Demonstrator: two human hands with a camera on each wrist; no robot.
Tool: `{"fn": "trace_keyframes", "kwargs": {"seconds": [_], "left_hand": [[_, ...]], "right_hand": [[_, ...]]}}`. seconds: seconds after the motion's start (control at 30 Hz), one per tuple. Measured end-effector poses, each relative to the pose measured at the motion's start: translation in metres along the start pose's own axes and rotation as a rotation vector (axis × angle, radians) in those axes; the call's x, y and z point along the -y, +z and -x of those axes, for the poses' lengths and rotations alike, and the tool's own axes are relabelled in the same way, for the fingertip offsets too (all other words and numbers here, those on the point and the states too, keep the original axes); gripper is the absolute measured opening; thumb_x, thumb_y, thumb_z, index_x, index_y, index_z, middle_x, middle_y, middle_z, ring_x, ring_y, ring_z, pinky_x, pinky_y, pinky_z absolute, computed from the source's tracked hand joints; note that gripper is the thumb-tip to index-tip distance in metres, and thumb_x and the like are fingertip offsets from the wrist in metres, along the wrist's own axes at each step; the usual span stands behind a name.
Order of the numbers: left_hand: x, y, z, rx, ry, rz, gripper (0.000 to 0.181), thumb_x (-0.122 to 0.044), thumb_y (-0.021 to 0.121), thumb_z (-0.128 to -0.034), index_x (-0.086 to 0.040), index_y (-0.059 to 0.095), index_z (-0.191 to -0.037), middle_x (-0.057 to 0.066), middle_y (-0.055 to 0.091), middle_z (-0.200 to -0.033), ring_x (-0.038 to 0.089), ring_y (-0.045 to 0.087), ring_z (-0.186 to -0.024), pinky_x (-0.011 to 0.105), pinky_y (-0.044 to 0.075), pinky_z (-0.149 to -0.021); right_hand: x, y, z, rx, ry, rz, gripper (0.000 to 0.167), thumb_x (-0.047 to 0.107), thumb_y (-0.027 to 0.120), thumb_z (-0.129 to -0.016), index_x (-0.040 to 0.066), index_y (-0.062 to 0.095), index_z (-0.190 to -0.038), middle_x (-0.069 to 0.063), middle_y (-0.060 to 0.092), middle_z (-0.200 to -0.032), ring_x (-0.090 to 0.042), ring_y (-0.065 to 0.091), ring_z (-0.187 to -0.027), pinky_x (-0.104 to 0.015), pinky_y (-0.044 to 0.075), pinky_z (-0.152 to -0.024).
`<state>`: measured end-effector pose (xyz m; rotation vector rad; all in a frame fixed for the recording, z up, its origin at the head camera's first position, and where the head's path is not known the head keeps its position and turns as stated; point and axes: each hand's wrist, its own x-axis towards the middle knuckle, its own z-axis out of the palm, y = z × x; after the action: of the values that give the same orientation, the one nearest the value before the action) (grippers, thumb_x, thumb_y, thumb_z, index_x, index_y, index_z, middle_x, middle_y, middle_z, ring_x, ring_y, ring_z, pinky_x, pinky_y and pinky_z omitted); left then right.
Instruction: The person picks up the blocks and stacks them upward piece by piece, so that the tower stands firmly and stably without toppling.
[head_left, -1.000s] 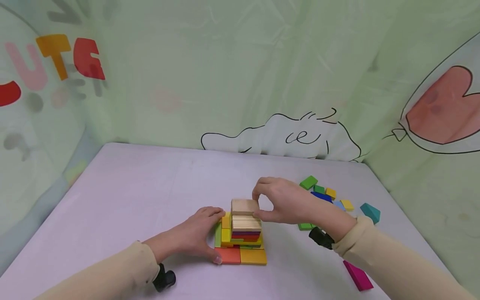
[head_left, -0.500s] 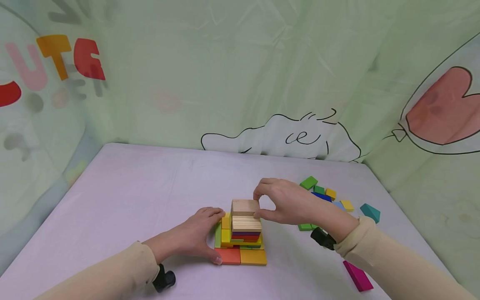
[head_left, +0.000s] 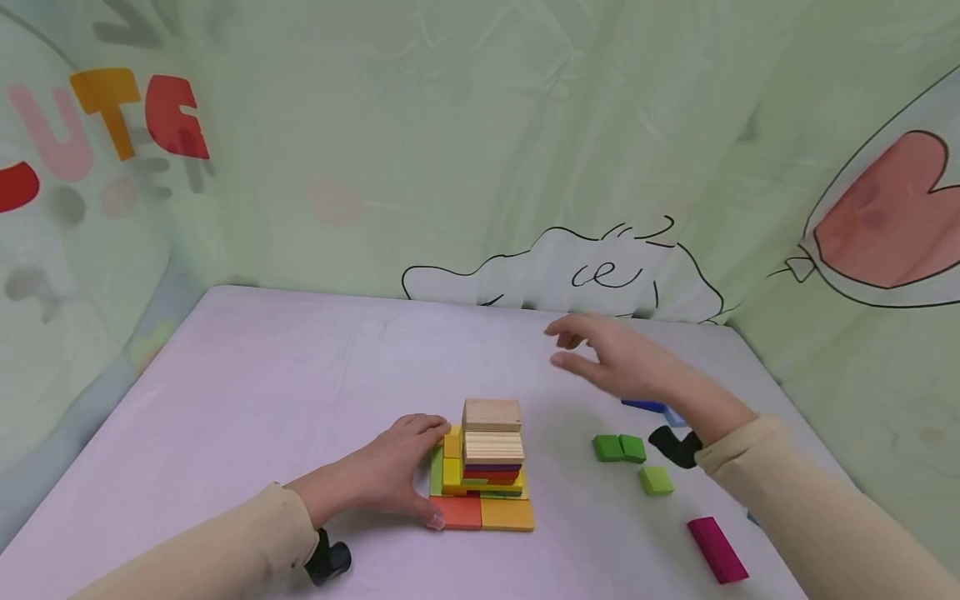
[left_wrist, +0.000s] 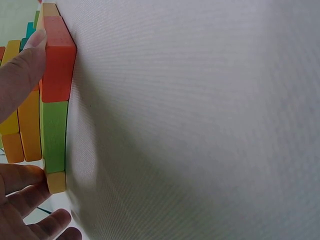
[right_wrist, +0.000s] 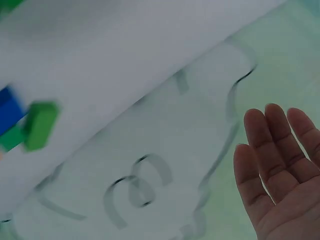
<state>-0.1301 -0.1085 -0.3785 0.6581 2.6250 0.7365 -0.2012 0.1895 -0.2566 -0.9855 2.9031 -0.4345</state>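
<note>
A tower of wooden blocks [head_left: 491, 447] stands on the table, with flat plain-wood pieces stacked over yellow, red and purple layers. My left hand [head_left: 397, 467] spans the left side of its base. In the left wrist view, the thumb [left_wrist: 26, 70] touches the red-orange block [left_wrist: 59, 60], while fingertips meet the small tan block [left_wrist: 56, 182] at the far end of the green block [left_wrist: 54, 137]. A plain wooden block [head_left: 492, 414] lies on top. Up and right of the tower, my right hand [head_left: 618, 358] is in the air, holding nothing; its fingers [right_wrist: 267, 145] are extended.
Two green blocks [head_left: 619, 448], a light green block [head_left: 656, 481] and a magenta block [head_left: 717, 550] lie right of the tower. Blue pieces [head_left: 643, 406] are partly behind the right forearm. A printed curtain [head_left: 360, 167] encloses the table's back and sides.
My right hand has let go of the plain wooden block on top and moved up and right. That block stays on the tower. The left hand has kept its place.
</note>
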Motion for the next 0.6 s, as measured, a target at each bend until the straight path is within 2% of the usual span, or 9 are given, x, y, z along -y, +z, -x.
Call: {"fn": "trace_keyframes", "kwargs": {"seconds": [0.07, 0.17, 0.27, 0.33, 0.4, 0.47, 0.6], "left_hand": [[0.000, 0.000, 0.000, 0.001, -0.005, 0.003, 0.109, -0.048, 0.093, -0.0688, -0.005, 0.042, -0.154, 0.011, 0.039, -0.161, 0.034, 0.031, -0.152, 0.054, 0.034, -0.122], [0.001, 0.000, 0.000, 0.003, -0.008, 0.010, 0.108, -0.048, 0.093, -0.0690, -0.005, 0.042, -0.155, 0.011, 0.039, -0.162, 0.034, 0.031, -0.152, 0.054, 0.034, -0.122], [0.000, 0.000, 0.000, 0.010, -0.007, 0.017, 0.108, -0.048, 0.093, -0.0694, -0.005, 0.042, -0.155, 0.011, 0.038, -0.162, 0.033, 0.031, -0.152, 0.054, 0.034, -0.122], [-0.001, 0.001, 0.000, 0.011, -0.004, 0.013, 0.108, -0.048, 0.093, -0.0694, -0.005, 0.042, -0.155, 0.011, 0.039, -0.162, 0.033, 0.031, -0.152, 0.054, 0.034, -0.122], [-0.001, 0.000, 0.000, 0.011, -0.005, 0.008, 0.109, -0.049, 0.093, -0.0693, -0.006, 0.042, -0.155, 0.010, 0.039, -0.162, 0.033, 0.031, -0.152, 0.054, 0.035, -0.122], [-0.002, 0.000, 0.000, 0.008, -0.007, 0.002, 0.109, -0.049, 0.093, -0.0690, -0.006, 0.042, -0.155, 0.010, 0.039, -0.161, 0.033, 0.031, -0.152, 0.054, 0.035, -0.122], [-0.001, -0.001, 0.000, 0.005, -0.011, -0.003, 0.109, -0.049, 0.093, -0.0687, -0.006, 0.042, -0.155, 0.010, 0.040, -0.161, 0.033, 0.032, -0.151, 0.053, 0.035, -0.122]], "right_hand": [[-0.029, -0.003, -0.005, -0.015, 0.056, -0.007, 0.040, 0.020, 0.061, -0.104, -0.001, 0.056, -0.138, -0.017, 0.068, -0.119, -0.032, 0.065, -0.111, -0.053, 0.056, -0.095], [-0.074, 0.001, -0.008, 0.027, 0.160, 0.027, 0.045, 0.017, 0.059, -0.104, -0.005, 0.051, -0.143, -0.025, 0.064, -0.126, -0.041, 0.062, -0.116, -0.057, 0.053, -0.098], [-0.112, 0.016, -0.007, 0.130, 0.261, 0.074, 0.052, 0.014, 0.060, -0.102, -0.007, 0.045, -0.147, -0.034, 0.056, -0.137, -0.050, 0.055, -0.126, -0.063, 0.047, -0.104], [-0.130, 0.026, -0.006, 0.210, 0.334, 0.112, 0.057, 0.014, 0.062, -0.100, -0.006, 0.042, -0.149, -0.037, 0.050, -0.143, -0.054, 0.049, -0.131, -0.067, 0.043, -0.107], [-0.142, 0.035, -0.006, 0.279, 0.399, 0.135, 0.060, 0.015, 0.062, -0.099, -0.005, 0.040, -0.151, -0.037, 0.047, -0.146, -0.053, 0.049, -0.131, -0.070, 0.039, -0.108], [-0.148, 0.040, -0.007, 0.313, 0.442, 0.147, 0.061, 0.015, 0.061, -0.098, -0.004, 0.040, -0.151, -0.036, 0.047, -0.147, -0.051, 0.051, -0.129, -0.071, 0.039, -0.108], [-0.145, 0.048, -0.010, 0.289, 0.428, 0.150, 0.054, 0.013, 0.062, -0.096, -0.004, 0.049, -0.145, -0.031, 0.055, -0.142, -0.048, 0.056, -0.124, -0.070, 0.042, -0.104]]}}
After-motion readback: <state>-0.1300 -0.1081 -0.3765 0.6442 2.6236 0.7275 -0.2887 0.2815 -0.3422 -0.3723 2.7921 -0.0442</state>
